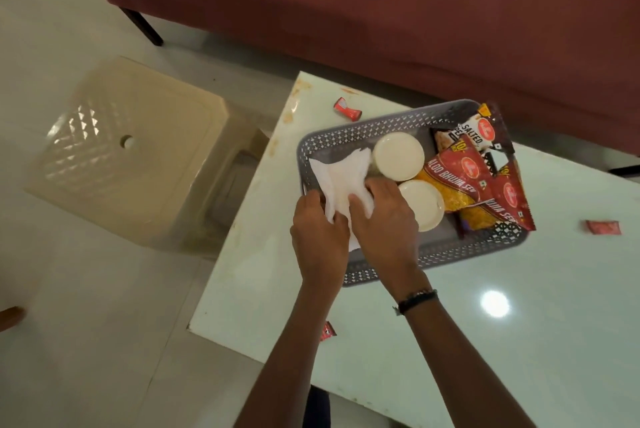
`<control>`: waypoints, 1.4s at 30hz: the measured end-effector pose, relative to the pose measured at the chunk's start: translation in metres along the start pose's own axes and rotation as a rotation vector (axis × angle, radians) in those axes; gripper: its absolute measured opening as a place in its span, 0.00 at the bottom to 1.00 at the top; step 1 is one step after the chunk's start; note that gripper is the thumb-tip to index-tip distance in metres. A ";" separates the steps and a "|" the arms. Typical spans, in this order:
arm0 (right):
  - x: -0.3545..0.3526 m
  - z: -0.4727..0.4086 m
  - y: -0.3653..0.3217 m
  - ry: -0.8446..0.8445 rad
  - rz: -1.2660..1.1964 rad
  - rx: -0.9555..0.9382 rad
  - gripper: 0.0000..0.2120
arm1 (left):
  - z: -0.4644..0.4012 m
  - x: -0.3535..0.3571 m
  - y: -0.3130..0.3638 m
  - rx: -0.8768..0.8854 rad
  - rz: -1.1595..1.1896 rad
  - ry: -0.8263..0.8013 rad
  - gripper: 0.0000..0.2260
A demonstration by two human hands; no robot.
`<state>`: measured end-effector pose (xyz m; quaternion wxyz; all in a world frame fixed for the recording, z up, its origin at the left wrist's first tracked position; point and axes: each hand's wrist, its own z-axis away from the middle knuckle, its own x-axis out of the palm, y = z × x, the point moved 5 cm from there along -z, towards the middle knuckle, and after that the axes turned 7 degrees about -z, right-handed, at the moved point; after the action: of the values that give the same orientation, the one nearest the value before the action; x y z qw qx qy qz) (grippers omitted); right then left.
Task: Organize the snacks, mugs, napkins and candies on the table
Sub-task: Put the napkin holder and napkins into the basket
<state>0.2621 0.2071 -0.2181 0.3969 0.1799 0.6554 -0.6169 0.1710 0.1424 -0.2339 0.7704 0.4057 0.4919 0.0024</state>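
Napkins (341, 181), a crumpled white bunch of them, sit at the left end of the grey basket (349, 136), and I have both hands on them. My left hand (320, 237) pinches the near edge of the bunch, fingers curled over the paper. My right hand (384, 216) lies on top of the bunch with its fingers bent down into it, pressing it into the basket; a dark band sits on that wrist.

Just right of the napkins I see two white mugs, mouth down: the far mug (398, 156) and the near mug (424, 205), close together, the near one just beside my right hand. Past them, the right end of the basket is filled with snack packets (464, 181), red and yellow, leaning on one another, with a salted one at the far corner poking over the rim.

The basket stands on the pale table (519, 358), near its left edge. Loose red candies lie on the tabletop: one (347, 108) beyond the basket's far left corner, one (602, 227) well off to the right, and one (327, 331) at the near left edge beside my left forearm.

Left of the table, on the floor, stands a cream plastic stool (128, 147). A maroon sofa (381, 4) runs across the far side.
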 end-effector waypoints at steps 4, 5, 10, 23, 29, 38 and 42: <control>0.008 0.002 0.001 0.037 0.096 -0.110 0.03 | 0.006 0.003 0.000 0.031 -0.037 -0.021 0.13; 0.010 0.001 0.003 0.034 0.095 -0.113 0.04 | 0.008 0.001 -0.001 0.026 -0.035 -0.011 0.14; 0.017 0.001 0.000 0.021 0.125 -0.205 0.09 | 0.015 -0.006 -0.004 0.039 -0.051 0.001 0.13; 0.018 -0.004 -0.002 0.068 0.111 -0.261 0.04 | 0.020 -0.001 -0.006 0.116 -0.073 -0.022 0.14; 0.027 -0.003 0.005 0.016 0.158 -0.248 0.02 | 0.022 0.005 -0.014 0.103 -0.112 -0.042 0.08; -0.057 -0.018 0.034 0.285 0.040 -0.168 0.07 | 0.005 -0.013 -0.014 0.061 0.123 0.111 0.07; -0.116 -0.049 0.092 0.429 0.025 0.115 0.13 | -0.005 -0.015 -0.020 -0.127 0.152 0.079 0.13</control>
<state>0.3863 0.2995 -0.1968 0.2453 0.3374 0.6862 -0.5959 0.1511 0.1262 -0.2357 0.7721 0.3917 0.4886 0.1083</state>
